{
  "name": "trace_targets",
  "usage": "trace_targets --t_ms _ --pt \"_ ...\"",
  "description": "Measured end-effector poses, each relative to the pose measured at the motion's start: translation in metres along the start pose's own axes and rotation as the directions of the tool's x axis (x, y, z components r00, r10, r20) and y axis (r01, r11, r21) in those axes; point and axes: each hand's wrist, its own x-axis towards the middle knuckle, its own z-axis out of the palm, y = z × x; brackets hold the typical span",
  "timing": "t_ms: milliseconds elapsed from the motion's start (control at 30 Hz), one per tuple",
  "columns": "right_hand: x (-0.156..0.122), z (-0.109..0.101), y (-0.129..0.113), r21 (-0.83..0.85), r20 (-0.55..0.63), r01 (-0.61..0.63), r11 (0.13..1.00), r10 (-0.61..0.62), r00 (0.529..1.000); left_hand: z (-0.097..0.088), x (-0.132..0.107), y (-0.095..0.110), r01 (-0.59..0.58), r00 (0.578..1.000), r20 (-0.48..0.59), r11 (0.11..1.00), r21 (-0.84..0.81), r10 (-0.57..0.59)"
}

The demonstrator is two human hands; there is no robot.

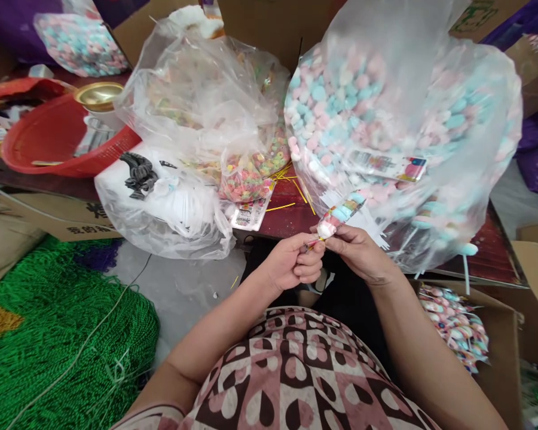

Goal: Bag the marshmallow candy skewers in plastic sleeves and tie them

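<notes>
A slim, elongated packet of clear, shiny plastic film (335,218), filled with soft, rounded sweets in pink, white and pale blue, is held at its lower end between the left hand (301,260) and the right hand (347,248). It tilts, its free end pointing up and away to the right. A pinkish-white sweet sits lowest, with blue ones higher up. The narrow gathered end, showing a bit of yellow, runs into the left fist.
</notes>
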Motion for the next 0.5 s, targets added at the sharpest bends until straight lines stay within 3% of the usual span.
trace_targets --t_ms 267,367,433,500 --pt "0.001 0.011 0.001 -0.094 -0.195 0.045 0.995 -0.063 0.979 0.002 0.001 0.003 -0.031 0.997 -0.062 0.998 0.054 0.035" --pt "0.000 0.015 0.005 -0.251 -0.232 0.103 0.963 -0.163 0.959 0.004 0.005 0.002 -0.077 0.987 -0.128 0.990 0.122 0.093" --pt "-0.002 0.016 0.007 -0.400 -0.259 0.131 0.907 -0.249 0.933 0.004 0.007 0.000 -0.157 0.957 -0.208 0.963 0.220 0.203" --pt "-0.003 0.018 0.010 -0.476 -0.274 0.136 0.869 -0.294 0.916 0.003 0.010 -0.003 -0.216 0.900 -0.287 0.907 0.362 0.329"
